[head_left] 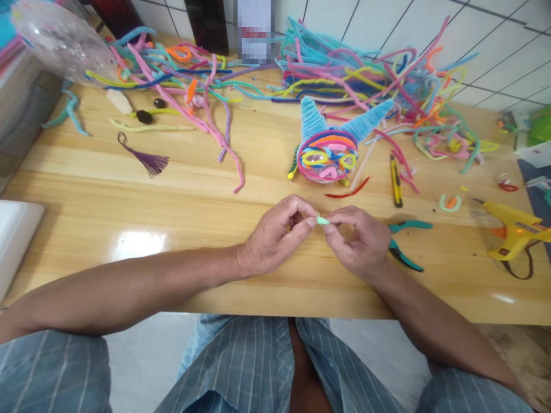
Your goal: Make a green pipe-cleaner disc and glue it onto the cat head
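Note:
Between my two hands is a short light-green piece of pipe cleaner point(322, 220), pinched at both ends. My left hand point(278, 235) grips its left end between thumb and forefinger. The right end sits between the thumb and forefinger of my right hand point(359, 238). Just beyond my hands stands a round mask-like figure point(328, 158) made of colourful pipe cleaners, with two blue horns or ears on top. A curved red pipe cleaner point(348, 189) lies on the table in front of it.
Teal-handled pliers point(407, 261) lie right of my right hand. Farther right are a yellow utility knife point(395, 180) and a yellow glue gun point(514, 223). A heap of pipe cleaners point(327, 69) lines the wall. At left lies a purple tassel point(148, 159).

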`<action>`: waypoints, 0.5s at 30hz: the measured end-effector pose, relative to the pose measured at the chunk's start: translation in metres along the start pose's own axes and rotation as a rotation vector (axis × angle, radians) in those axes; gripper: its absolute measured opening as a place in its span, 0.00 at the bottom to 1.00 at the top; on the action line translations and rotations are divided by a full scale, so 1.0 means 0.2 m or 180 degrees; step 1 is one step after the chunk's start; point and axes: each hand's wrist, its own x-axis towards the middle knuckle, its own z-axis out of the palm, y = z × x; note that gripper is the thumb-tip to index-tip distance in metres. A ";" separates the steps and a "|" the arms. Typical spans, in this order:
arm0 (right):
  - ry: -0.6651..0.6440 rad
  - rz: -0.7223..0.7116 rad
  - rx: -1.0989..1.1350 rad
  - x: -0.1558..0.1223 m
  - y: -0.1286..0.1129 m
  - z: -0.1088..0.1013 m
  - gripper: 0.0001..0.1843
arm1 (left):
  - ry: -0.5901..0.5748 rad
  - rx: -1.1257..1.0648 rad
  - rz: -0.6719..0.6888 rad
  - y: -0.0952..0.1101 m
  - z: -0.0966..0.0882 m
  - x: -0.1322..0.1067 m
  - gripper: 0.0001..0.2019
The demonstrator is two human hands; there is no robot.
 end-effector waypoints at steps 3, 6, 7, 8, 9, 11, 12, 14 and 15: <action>0.0021 -0.0035 -0.0009 0.00 0.00 0.00 0.13 | -0.0005 -0.0014 -0.0005 0.00 0.00 0.00 0.07; 0.0036 -0.0053 -0.0043 0.01 -0.01 0.00 0.13 | -0.0009 -0.0038 -0.0010 0.00 0.00 0.00 0.07; 0.0038 -0.0031 -0.0040 0.01 -0.01 0.00 0.13 | -0.0008 -0.0043 -0.0009 0.00 0.00 -0.01 0.07; 0.0041 0.0005 -0.0024 0.01 -0.01 0.00 0.12 | -0.0006 -0.0045 -0.0008 0.00 0.00 -0.01 0.07; 0.0042 0.0046 0.0003 0.00 -0.01 0.00 0.11 | -0.0005 -0.0048 -0.0006 -0.01 0.00 -0.01 0.07; 0.0042 0.0134 0.0045 0.00 -0.01 0.00 0.08 | -0.0018 -0.0055 -0.0016 -0.01 0.00 -0.01 0.07; 0.0042 0.0155 0.0050 0.00 0.00 0.00 0.08 | -0.0023 -0.0055 -0.0023 0.00 0.01 -0.01 0.07; 0.0053 0.0194 0.0037 0.00 0.00 0.00 0.07 | -0.0035 -0.0047 -0.0034 0.00 0.01 0.00 0.07; 0.0052 0.0214 0.0030 0.00 0.00 0.00 0.07 | -0.0039 -0.0041 -0.0024 0.00 0.01 0.00 0.07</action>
